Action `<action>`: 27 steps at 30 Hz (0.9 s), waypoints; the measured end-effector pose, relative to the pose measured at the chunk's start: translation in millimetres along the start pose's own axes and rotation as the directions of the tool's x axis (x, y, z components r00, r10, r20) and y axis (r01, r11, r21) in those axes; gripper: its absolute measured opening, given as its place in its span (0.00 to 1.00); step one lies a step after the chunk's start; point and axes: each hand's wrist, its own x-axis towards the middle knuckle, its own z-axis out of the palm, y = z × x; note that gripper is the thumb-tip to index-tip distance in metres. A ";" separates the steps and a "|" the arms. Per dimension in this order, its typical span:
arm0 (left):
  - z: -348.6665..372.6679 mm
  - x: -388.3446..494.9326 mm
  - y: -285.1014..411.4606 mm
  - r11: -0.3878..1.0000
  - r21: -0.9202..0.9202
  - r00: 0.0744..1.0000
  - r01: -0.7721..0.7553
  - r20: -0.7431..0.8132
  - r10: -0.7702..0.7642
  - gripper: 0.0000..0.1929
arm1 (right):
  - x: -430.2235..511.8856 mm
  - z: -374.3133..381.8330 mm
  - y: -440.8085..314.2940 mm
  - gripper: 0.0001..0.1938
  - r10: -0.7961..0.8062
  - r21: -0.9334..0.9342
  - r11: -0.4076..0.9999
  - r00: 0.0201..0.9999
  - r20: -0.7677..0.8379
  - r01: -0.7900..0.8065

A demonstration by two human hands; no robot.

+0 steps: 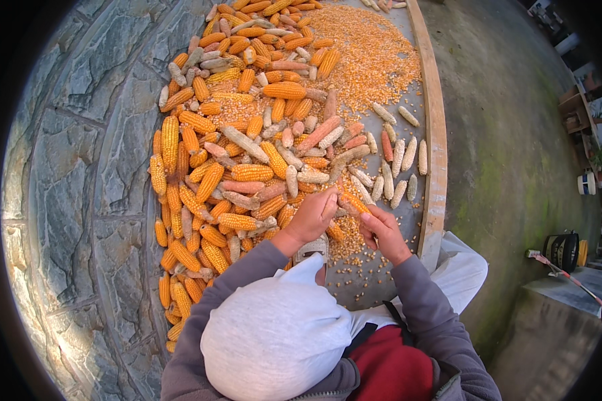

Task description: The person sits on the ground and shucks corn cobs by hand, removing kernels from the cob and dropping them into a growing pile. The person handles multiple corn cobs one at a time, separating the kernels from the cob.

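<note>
An ear of corn (pixel 354 204), partly stripped of its orange kernels, is gripped at its lower right end by my right hand (pixel 384 231). At its upper left end is my left hand (pixel 315 210), with fingers curled; whether it grips the ear or something else is hidden. Under and around both hands lie loose kernels (pixel 348 243). Many orange ears (pixel 251 173) are heaped to the left, mixed with bare pink and whitish cobs (pixel 320 135). More bare cobs (pixel 398 158) lie to the upper right of my hands.
A wide spread of loose kernels (pixel 366 55) lies farther up. A wooden board (pixel 433 125) edges the grey surface at the right, and a stone wall (pixel 65 200) borders the heap at the left. Beyond the board, a broom (pixel 564 273) and a dark bucket (pixel 562 252) stand at the far right.
</note>
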 end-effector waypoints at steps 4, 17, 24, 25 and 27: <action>1.6 -0.7 6.4 0.986 0.126 0.994 -0.111 0.003 0.111 0.10 | 0.1 4.4 -0.7 0.12 -0.071 -0.140 0.988 0.994 -0.078 0.060; 7.1 0.4 -11.3 0.998 -0.018 0.995 -0.066 -0.073 0.065 0.17 | -0.3 7.4 5.5 0.10 -0.043 -0.065 0.997 0.994 -0.096 0.037; 1.4 3.6 1.8 0.866 -0.409 0.955 0.289 0.190 -0.229 0.19 | 3.3 7.1 10.0 0.11 -0.261 -0.339 0.919 0.955 -0.137 0.203; 0.9 3.2 0.2 0.853 -0.421 0.947 0.309 0.224 -0.232 0.18 | 2.7 8.7 8.1 0.12 -0.296 -0.386 0.895 0.945 -0.141 0.223; 1.0 3.2 -4.0 0.827 -0.442 0.927 0.349 0.293 -0.234 0.17 | 2.5 7.9 8.4 0.14 -0.347 -0.472 0.847 0.927 -0.142 0.245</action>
